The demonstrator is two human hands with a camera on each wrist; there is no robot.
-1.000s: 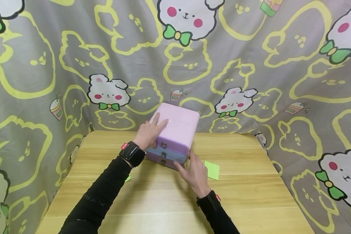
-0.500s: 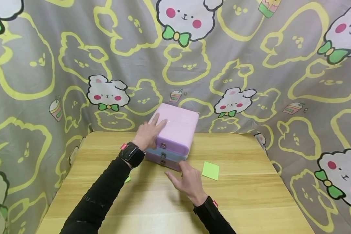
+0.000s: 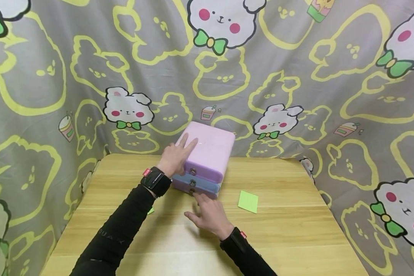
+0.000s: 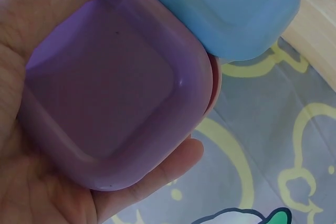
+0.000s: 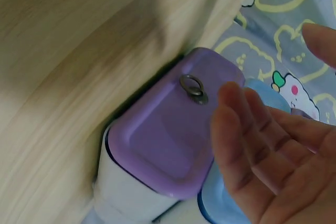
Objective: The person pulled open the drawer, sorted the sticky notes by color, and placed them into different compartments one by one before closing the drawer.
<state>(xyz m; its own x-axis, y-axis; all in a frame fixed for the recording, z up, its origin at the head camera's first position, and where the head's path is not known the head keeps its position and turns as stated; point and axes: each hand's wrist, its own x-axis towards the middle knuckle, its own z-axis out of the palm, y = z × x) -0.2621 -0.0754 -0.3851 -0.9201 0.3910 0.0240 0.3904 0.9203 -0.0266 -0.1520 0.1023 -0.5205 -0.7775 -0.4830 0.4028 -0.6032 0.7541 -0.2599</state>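
Note:
A small chest of drawers (image 3: 207, 149) with a pink top stands at the back of the table, turned at an angle. Its fronts are purple, blue and purple, each with a metal ring pull. My left hand (image 3: 174, 157) holds its upper left corner, fingers spread on the top and thumb across the purple top drawer (image 4: 115, 82). In front of the bottom drawer (image 5: 163, 124), my right hand (image 3: 210, 214) has loosely bent fingers, their tips close to the ring pull (image 5: 193, 87). That hand's thumb stands apart, touching nothing.
A green sticky note (image 3: 247, 201) lies on the wooden table (image 3: 283, 237), right of the chest. Another green note (image 3: 151, 211) shows partly beside the left sleeve. A patterned grey curtain (image 3: 179, 76) hangs behind and at both sides.
My right hand has left the chest's right side and moved left and toward me, round to the bottom drawer's front. The left hand keeps its hold, and the chest has barely shifted.

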